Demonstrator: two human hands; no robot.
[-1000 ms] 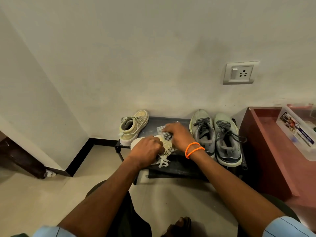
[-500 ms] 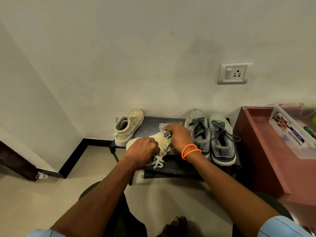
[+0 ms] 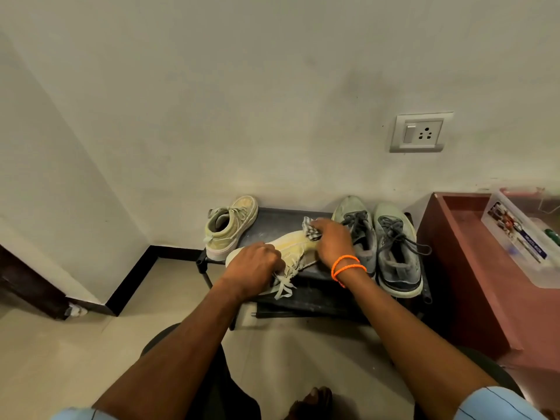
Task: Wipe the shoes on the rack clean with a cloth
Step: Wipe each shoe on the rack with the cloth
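Observation:
A low black shoe rack (image 3: 281, 219) stands against the wall. A cream high-top shoe (image 3: 292, 247) lies on its side across the rack's front, laces hanging loose. My left hand (image 3: 254, 263) grips that shoe near its opening. My right hand (image 3: 331, 242), with orange bands on the wrist, holds a checked cloth (image 3: 310, 230) bunched against the shoe's far end. The matching cream high-top (image 3: 230, 227) stands upright at the rack's left. A pair of grey lace-up sneakers (image 3: 391, 247) sits at the rack's right.
A reddish-brown cabinet (image 3: 472, 268) stands right of the rack, with a clear plastic box (image 3: 521, 237) on top. A wall socket (image 3: 421, 133) sits above the sneakers. A dark door edge (image 3: 27, 283) is at the left. My knees and beige floor tiles fill the foreground.
My right hand with the cloth has slid a little along the cream shoe toward its far end. The left hand keeps its hold; the view shifted slightly.

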